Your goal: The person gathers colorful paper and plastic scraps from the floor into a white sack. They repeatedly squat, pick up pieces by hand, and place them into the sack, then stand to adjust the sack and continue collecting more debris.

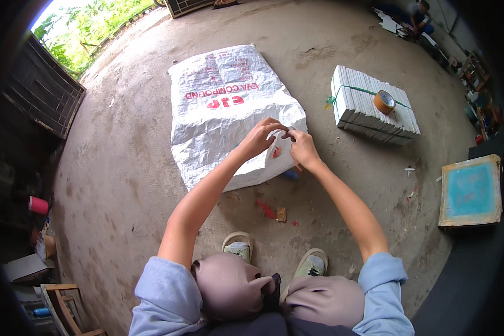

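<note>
A large white woven sack (218, 134) with red print lies on the floor in front of me, creased across its middle. Both my hands meet over its right side, fingertips close together. My left hand (259, 138) is closed, pinching the sack's edge. Just beside it my right hand (303, 150) also closes on that edge, thumb and forefinger together. The fingertips hide exactly where the edge is gripped. A small red mark or scrap (276, 152) shows on the sack between my hands.
Right of the sack stands a strapped stack of white sheets (369, 106) with a tape roll (384, 102) on top. Red scraps (266, 209) lie near my shoes. A framed turquoise screen (470, 189) stands at the right. Another person (420, 17) sits far right. A wooden chair (61, 308) is lower left.
</note>
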A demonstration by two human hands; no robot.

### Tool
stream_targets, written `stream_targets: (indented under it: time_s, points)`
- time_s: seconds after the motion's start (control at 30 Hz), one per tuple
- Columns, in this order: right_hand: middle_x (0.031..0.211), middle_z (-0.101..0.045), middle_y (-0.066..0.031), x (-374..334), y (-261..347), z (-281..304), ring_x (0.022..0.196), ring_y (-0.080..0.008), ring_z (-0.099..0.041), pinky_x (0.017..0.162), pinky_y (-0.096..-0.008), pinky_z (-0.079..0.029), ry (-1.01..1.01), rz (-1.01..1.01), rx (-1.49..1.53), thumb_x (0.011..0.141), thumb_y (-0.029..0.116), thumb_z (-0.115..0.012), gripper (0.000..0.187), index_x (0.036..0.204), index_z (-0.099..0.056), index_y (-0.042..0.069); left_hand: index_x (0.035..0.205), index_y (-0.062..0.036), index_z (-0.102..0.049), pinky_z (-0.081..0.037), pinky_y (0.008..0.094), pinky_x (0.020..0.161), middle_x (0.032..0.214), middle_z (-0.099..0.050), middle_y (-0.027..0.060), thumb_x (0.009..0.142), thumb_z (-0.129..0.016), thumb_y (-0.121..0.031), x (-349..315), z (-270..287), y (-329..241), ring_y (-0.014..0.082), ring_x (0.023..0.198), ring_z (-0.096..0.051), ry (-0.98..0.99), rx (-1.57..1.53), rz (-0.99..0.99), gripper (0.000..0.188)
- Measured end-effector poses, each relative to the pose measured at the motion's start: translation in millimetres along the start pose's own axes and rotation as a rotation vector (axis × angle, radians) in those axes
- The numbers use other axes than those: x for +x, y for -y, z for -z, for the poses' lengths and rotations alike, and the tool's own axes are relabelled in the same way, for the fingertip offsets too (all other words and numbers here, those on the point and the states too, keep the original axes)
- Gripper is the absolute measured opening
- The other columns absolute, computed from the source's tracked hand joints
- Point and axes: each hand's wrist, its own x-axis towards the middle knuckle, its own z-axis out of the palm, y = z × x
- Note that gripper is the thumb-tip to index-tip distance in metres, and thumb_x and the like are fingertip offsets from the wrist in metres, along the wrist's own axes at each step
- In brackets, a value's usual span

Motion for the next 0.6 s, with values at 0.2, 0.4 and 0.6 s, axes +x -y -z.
stream_targets:
  time_s: [0.2,0.4,0.6]
  points:
    - [0.090,-0.064,-0.0154,-3.8,5.9,-20.8,0.083,-0.0257,-0.064,0.075,-0.0342,-0.050,-0.028,-0.013,-0.063,0.073,-0.005,-0.056,0.020,0.093,-0.060,-0.001,0.113,-0.0134,-0.055,-0.041,0.0403,0.092,0.113,-0.050,0.0093,0.072,-0.064,0.000,-32.6,-15.1,6.7,0.0305,0.110,-0.046,-0.167,0.146,-0.003,0.045]
    - [0.096,-0.062,-0.0219,-20.8,-20.7,-5.0,0.095,-0.0359,-0.058,0.083,-0.0404,-0.047,0.238,0.054,-0.082,0.075,-0.003,-0.051,0.028,0.103,-0.057,-0.002,0.102,-0.0160,-0.060,-0.038,0.0411,0.088,0.109,-0.050,0.0049,0.075,-0.064,-0.008,-79.8,-30.7,2.9,0.0266,0.104,-0.045,-0.221,0.341,-0.072,0.028]
    - [0.101,-0.059,-0.0119,-127.4,-20.0,-31.4,0.097,-0.0265,-0.054,0.086,-0.0340,-0.048,0.384,0.133,-0.184,0.073,-0.005,-0.059,0.030,0.103,-0.059,0.001,0.103,-0.0106,-0.060,-0.041,0.0372,0.092,0.111,-0.050,0.0069,0.071,-0.063,-0.017,-175.8,-81.2,30.6,0.0220,0.103,-0.048,0.351,0.363,-0.358,0.033]
